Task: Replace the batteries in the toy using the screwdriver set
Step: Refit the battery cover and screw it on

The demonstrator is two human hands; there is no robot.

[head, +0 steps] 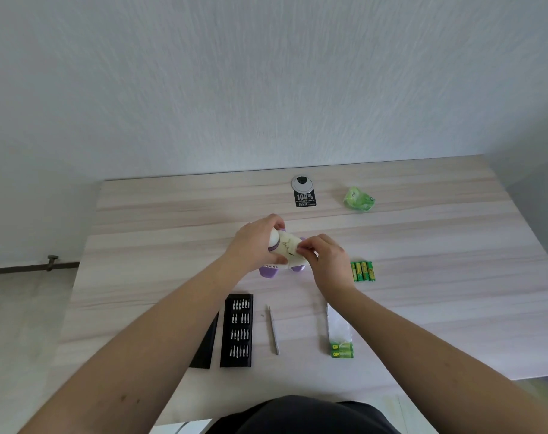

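Observation:
A white and purple toy point(286, 249) is at the middle of the table, its open underside turned up. My left hand point(254, 242) grips its left side. My right hand point(324, 256) has its fingertips pinched at the toy's battery bay; what they hold is hidden. Several green loose batteries point(363, 271) lie just right of my right hand. The thin grey screwdriver point(273, 329) lies on the table in front, with the black bit tray point(239, 330) of the screwdriver set to its left.
The bit tray's black lid point(206, 346) lies left of the tray. A torn pack with two green batteries point(341, 339) is at the front right. A crumpled green wrapper point(359, 199) and a black label point(305, 198) by a cable grommet lie at the back.

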